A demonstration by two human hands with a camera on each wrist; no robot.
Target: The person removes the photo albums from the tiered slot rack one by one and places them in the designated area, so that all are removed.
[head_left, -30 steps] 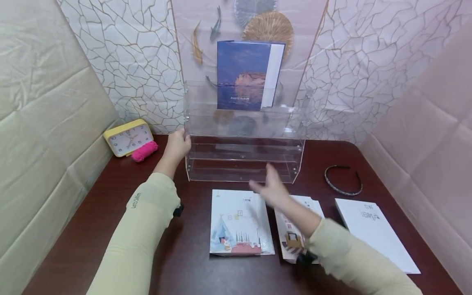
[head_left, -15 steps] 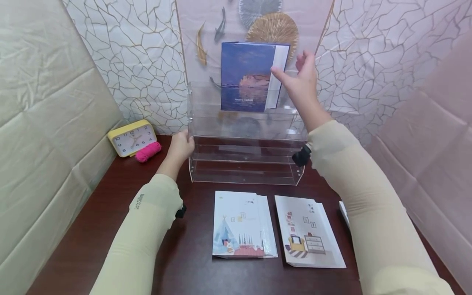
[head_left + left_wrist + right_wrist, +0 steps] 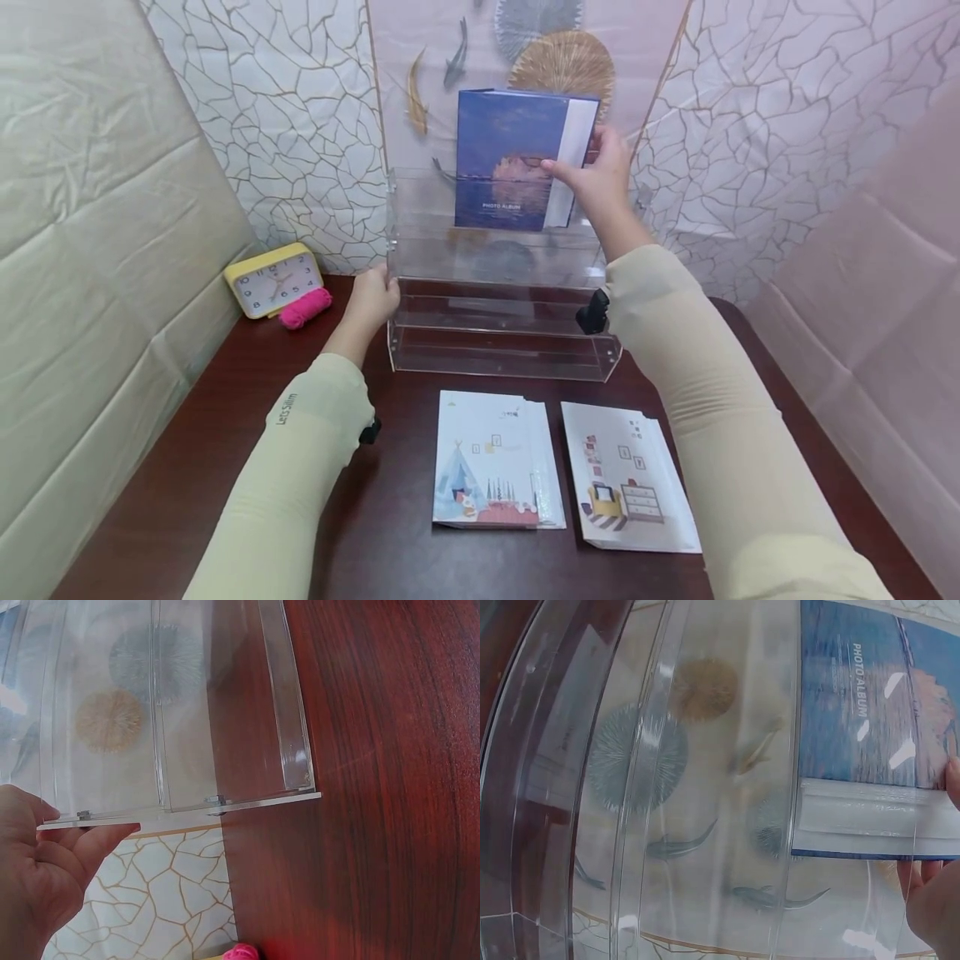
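A clear acrylic tiered rack (image 3: pixel 498 364) stands at the back of the table. On its top tier a blue photo album (image 3: pixel 502 133) leans upright, its cover showing a cliff over water. My right hand (image 3: pixel 603 179) pinches the album's right edge, thumb across the front and fingers behind; the right wrist view shows the hand (image 3: pixel 934 900) at that edge, cut off by the frame. My left hand (image 3: pixel 372 298) holds the rack's left side panel. In the left wrist view, that panel (image 3: pixel 180 815) lies between the left thumb and fingers.
Two white illustrated albums lie on the table, one with a tent picture (image 3: pixel 491 458) and one with a dresser picture (image 3: pixel 626 479). A yellow clock (image 3: pixel 273 282) and a pink yarn skein (image 3: pixel 306 308) are at the back left. Fabric walls (image 3: pixel 862 250) enclose the table.
My right hand has risen from above the white albums to the blue album and taken its right edge. My left hand stays on the rack. The right sleeve now covers the headband and a third white album.
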